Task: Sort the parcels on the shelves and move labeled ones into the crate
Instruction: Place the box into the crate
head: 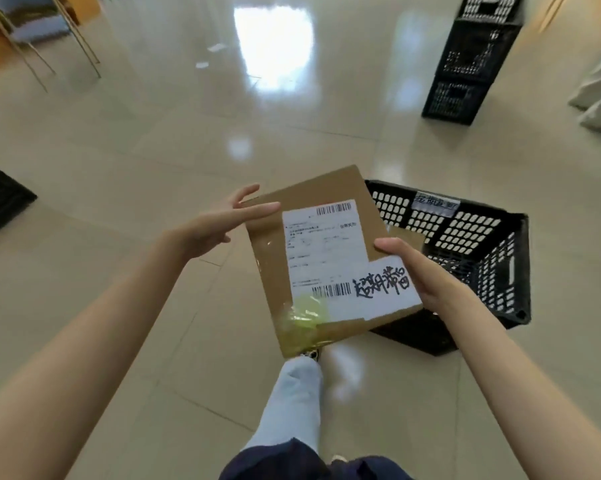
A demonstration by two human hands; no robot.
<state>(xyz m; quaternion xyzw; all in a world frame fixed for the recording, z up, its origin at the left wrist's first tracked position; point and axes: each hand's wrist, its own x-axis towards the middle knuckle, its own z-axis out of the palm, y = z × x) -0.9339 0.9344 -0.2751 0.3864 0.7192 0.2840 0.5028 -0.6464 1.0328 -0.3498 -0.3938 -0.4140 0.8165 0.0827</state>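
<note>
Black plastic crate corner, at the far left edge, on the glossy tiled floor. Metal-legged chair, top left. Left hand: fingers straight and spread wide, fingertips at the parcel's upper left corner, gripping nothing. Brown cardboard parcel: flat, tilted, held up above the floor; white shipping label with barcodes, a second white slip with black handwriting, yellowish tape at the lower left corner. Right hand: grips the parcel's right edge, thumb on top. Black perforated crate: on the floor, behind and partly beneath the parcel, small label on its far wall. Stacked black crates, upper right, well apart.
</note>
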